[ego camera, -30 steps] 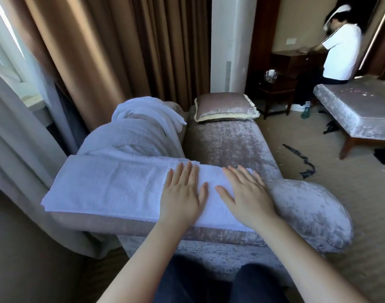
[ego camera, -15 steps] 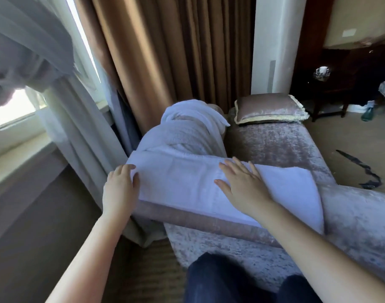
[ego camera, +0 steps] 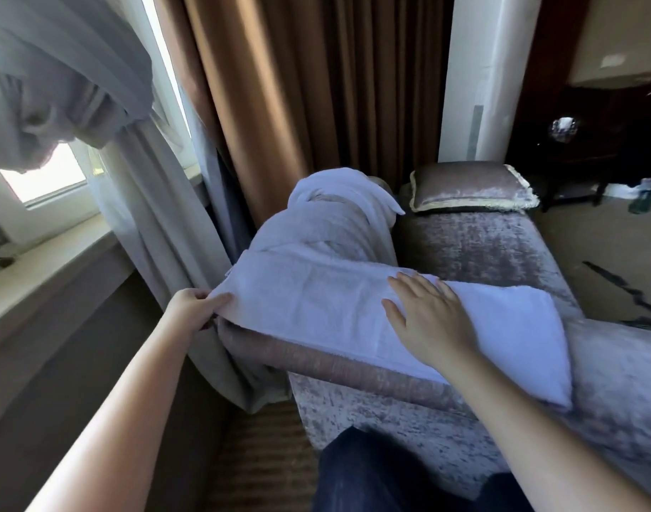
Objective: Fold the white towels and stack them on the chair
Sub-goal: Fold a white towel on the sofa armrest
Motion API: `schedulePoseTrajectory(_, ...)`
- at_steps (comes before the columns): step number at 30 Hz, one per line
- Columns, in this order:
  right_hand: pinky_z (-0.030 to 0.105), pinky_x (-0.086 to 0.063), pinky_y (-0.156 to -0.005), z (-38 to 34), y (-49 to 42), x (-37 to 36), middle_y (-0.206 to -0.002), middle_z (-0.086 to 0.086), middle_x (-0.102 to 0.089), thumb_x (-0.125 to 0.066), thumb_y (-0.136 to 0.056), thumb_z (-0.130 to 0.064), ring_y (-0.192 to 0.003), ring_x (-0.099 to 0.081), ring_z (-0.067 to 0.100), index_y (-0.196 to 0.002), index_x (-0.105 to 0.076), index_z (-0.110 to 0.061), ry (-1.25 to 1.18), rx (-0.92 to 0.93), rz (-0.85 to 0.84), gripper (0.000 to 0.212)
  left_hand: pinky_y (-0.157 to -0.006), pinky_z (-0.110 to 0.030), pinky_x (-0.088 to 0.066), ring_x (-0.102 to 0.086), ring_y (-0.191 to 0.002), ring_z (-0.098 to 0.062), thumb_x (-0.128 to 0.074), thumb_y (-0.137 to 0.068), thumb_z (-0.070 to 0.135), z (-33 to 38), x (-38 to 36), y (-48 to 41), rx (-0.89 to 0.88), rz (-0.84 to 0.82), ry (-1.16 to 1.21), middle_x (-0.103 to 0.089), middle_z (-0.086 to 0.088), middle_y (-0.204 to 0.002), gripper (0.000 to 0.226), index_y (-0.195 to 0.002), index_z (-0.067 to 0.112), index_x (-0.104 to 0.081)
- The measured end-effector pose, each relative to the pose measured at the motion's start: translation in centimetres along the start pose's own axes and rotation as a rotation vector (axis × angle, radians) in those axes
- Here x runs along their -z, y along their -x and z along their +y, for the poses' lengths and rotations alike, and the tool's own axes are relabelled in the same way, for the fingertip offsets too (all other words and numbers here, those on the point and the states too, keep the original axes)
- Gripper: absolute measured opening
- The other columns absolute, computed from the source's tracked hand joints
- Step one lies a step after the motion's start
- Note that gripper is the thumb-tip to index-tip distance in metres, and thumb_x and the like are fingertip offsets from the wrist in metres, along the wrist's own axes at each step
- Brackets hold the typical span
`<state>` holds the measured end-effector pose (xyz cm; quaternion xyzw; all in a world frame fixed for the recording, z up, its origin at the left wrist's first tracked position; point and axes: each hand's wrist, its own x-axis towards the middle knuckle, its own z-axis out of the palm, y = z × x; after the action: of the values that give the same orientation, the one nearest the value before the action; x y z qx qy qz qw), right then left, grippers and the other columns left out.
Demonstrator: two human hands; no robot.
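Brown curtains [ego camera: 279, 105] hang behind the velvet chair [ego camera: 501, 249]. At the chair's near arm the left hand [ego camera: 193, 308] pinches the end of a folded white towel [ego camera: 316, 308], while the right hand [ego camera: 429, 321] lies flat, fingers relaxed, on its middle. Farther along the chair sits what looks like a heap of unfolded towels [ego camera: 327, 223], then a cushion [ego camera: 471, 188] at the far end.

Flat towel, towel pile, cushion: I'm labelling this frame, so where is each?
flat towel [ego camera: 316, 312], head view, middle of its top face.
towel pile [ego camera: 327, 223], head view, its draped front.
cushion [ego camera: 468, 186], head view, centre of its face.
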<state>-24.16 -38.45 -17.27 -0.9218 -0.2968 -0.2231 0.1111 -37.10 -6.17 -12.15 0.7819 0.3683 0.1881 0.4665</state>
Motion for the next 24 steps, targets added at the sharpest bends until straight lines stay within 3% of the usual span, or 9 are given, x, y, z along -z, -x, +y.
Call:
schedulePoseTrajectory(3,0.037,-0.031,-0.109,0.0,0.0,0.3,-0.135,0.002,-0.058,-0.023,-0.093,-0.051,-0.128,-0.051,0.019,-0.129,-0.06,-0.014,-0.084,0.025,-0.012,0.063,-0.064,-0.031,-0.046,-0.058,-0.072,-0.02,-0.072,-0.083,0.027,2.7,0.5,1.6,-0.191,0.04,0.051,-0.065,-0.006,-0.077,0.018,-0.084,0.009,-0.068)
schedulePoseTrajectory(7,0.036,-0.04,-0.104,0.8,-0.3,2.5,-0.134,-0.002,-0.055,-0.057,-0.095,-0.027,-0.125,-0.049,0.017,-0.132,-0.055,-0.016,-0.526,0.02,0.032,0.038,-0.063,-0.028,-0.043,-0.054,-0.065,-0.012,-0.073,-0.078,0.029,9.1,-0.8,5.2,-0.516,0.029,0.051,-0.062,-0.006,-0.066,0.014,-0.077,0.017,-0.067)
schedulePoseTrajectory(10,0.028,-0.048,-0.09,1.4,-1.4,6.6,-0.121,-0.002,-0.062,-0.057,-0.096,-0.017,-0.108,-0.059,0.013,-0.135,-0.049,-0.021,-0.82,-0.076,0.031,0.04,-0.06,-0.024,-0.045,-0.056,-0.061,-0.01,-0.071,-0.084,0.019,14.1,-3.3,8.5,-0.739,-0.044,0.013,-0.065,-0.008,-0.073,0.011,-0.084,0.009,-0.066)
schedulePoseTrajectory(12,0.023,-0.049,-0.08,1.9,-2.0,9.6,-0.107,-0.002,-0.067,-0.056,-0.096,-0.014,-0.092,-0.066,0.017,-0.139,-0.041,-0.032,-0.954,-0.056,0.093,0.049,-0.06,-0.021,-0.044,-0.056,-0.058,-0.006,-0.071,-0.084,0.019,16.8,-5.7,11.0,-0.893,-0.125,-0.017,-0.063,0.002,-0.069,0.01,-0.081,0.012,-0.065)
schedulePoseTrajectory(15,0.022,-0.045,-0.064,3.8,-1.8,13.4,-0.077,-0.014,-0.065,-0.055,-0.091,-0.002,-0.062,-0.06,0.011,-0.146,-0.022,-0.046,-0.812,0.075,0.142,0.078,-0.059,-0.014,-0.036,-0.051,-0.065,-0.001,-0.069,-0.082,0.022,19.1,-9.5,14.1,-1.115,-0.206,-0.094,-0.055,0.01,-0.068,0.007,-0.082,0.018,-0.063)
schedulePoseTrajectory(17,0.026,-0.04,-0.056,5.5,-1.0,14.8,-0.058,-0.006,-0.056,-0.054,-0.086,0.002,-0.054,-0.051,0.015,-0.145,-0.019,-0.049,-0.648,0.091,0.162,0.086,-0.06,-0.011,-0.035,-0.052,-0.068,0.0,-0.065,-0.08,0.028,19.7,-11.7,15.8,-1.203,-0.295,-0.103,-0.055,0.012,-0.069,0.009,-0.085,0.021,-0.063)
schedulePoseTrajectory(19,0.033,-0.043,-0.056,7.0,0.0,15.5,-0.055,0.004,-0.053,-0.055,-0.083,0.001,-0.054,-0.052,0.018,-0.144,-0.023,-0.055,-0.573,0.069,0.205,0.09,-0.061,-0.009,-0.034,-0.052,-0.066,0.002,-0.066,-0.082,0.026,19.8,-13.6,16.8,-1.254,-0.391,-0.086,-0.052,0.015,-0.065,0.013,-0.087,0.015,-0.064)
schedulePoseTrajectory(21,0.036,-0.048,-0.061,8.7,0.6,15.3,-0.066,0.003,-0.06,-0.06,-0.08,-0.003,-0.066,-0.058,0.023,-0.128,-0.04,-0.056,-0.502,0.034,0.189,0.075,-0.064,-0.008,-0.037,-0.056,-0.07,0.001,-0.07,-0.086,0.024,19.6,-15.2,17.6,-1.259,-0.457,-0.06,-0.056,0.016,-0.069,0.013,-0.088,0.014,-0.063)
schedulePoseTrajectory(24,0.037,-0.051,-0.064,11.3,1.6,14.1,-0.076,-0.007,-0.064,-0.065,-0.073,-0.012,-0.073,-0.06,0.02,-0.108,-0.053,-0.047,-0.382,-0.046,0.138,0.051,-0.079,-0.02,-0.051,-0.065,-0.089,-0.004,-0.07,-0.085,0.039,19.1,-16.3,18.0,-1.106,-0.673,-0.05,-0.068,0.013,-0.09,0.024,-0.096,0.018,-0.065)
